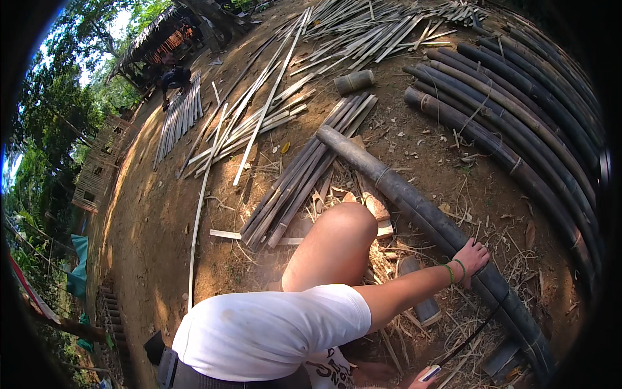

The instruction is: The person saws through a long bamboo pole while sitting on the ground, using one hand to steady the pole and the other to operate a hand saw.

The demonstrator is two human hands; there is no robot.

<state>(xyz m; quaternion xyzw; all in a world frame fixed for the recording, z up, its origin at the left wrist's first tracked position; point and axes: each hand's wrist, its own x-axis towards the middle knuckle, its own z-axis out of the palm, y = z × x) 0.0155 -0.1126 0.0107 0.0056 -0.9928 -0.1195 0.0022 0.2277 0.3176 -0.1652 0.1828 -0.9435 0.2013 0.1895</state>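
My left hand (473, 256), with green bands on the wrist, rests palm-down on a long dark bamboo pole (389, 188) that lies slantwise on the dirt. My bent knee (337, 236) is just left of the pole, above my white sleeve (272, 330). Only part of my right hand (421, 378) shows at the bottom edge. It grips the light-coloured handle of a thin dark tool (470, 337) that runs up toward the pole. A short cut bamboo piece (424, 308) lies under my left forearm.
A bundle of dark split strips (304, 172) lies left of the pole. Pale split bamboo slats (259, 110) are spread further back, and a short bamboo section (354, 81) sits among them. Stacked dark poles (518, 129) fill the right. A thatched shed (162, 39) and a person stand at far left.
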